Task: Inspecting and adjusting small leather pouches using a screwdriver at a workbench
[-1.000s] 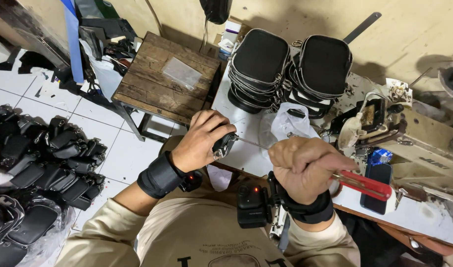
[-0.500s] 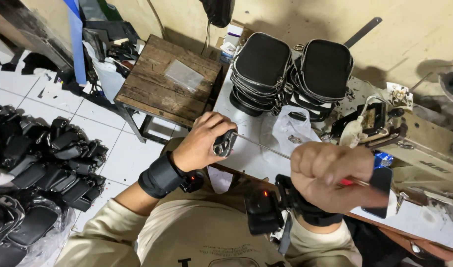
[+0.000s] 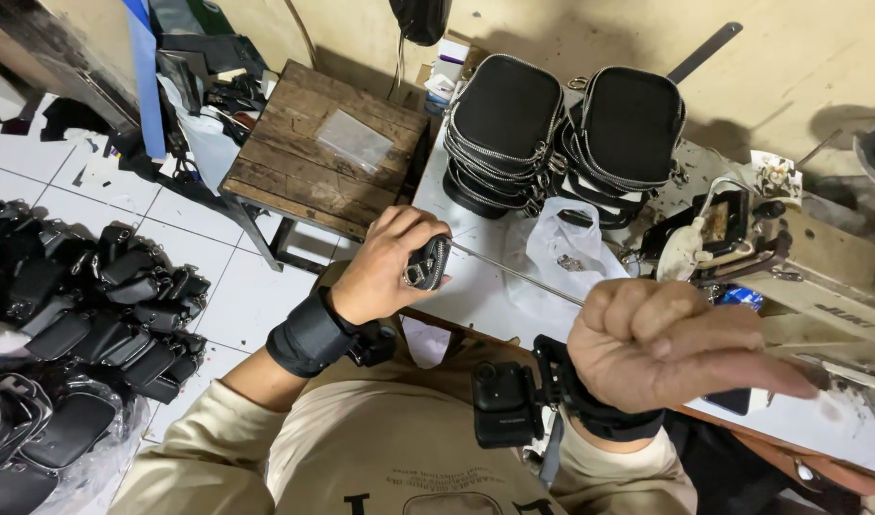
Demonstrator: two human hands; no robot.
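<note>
Over the white worktop (image 3: 476,286), with two stacks of black zip pouches (image 3: 562,133) at its back, the left hand (image 3: 385,267) curls its fingers around a small black pouch (image 3: 426,262), steadying it, while the right hand (image 3: 666,348), fisted, pulls a thin thread (image 3: 514,272) taut.
</note>
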